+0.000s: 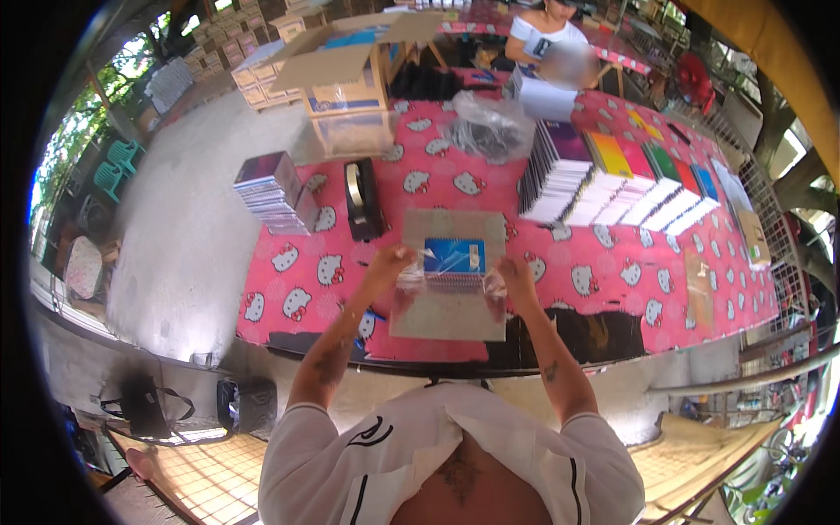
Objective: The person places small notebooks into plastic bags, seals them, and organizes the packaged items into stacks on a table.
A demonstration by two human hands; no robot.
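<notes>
A small stack of spiral notebooks with a blue cover [453, 255] lies on a greyish board [451, 320] on the table in front of me. Clear plastic film [411, 275] spreads out from both sides of the stack. My left hand [392, 263] pinches the film at the stack's left side. At the other side my right hand [515, 282] has its fingers closed on the film too. Beyond my left hand stands a black tape dispenser [363, 199] with a roll of tape.
A pink patterned cloth [468, 183] covers the table. Purple-covered notebooks [274, 194] are stacked at left; rows of coloured notebooks [626, 179] stand at right. Crumpled clear plastic [492, 128] lies at the back, near a co-worker [547, 44]. An open carton [348, 83] sits at back left.
</notes>
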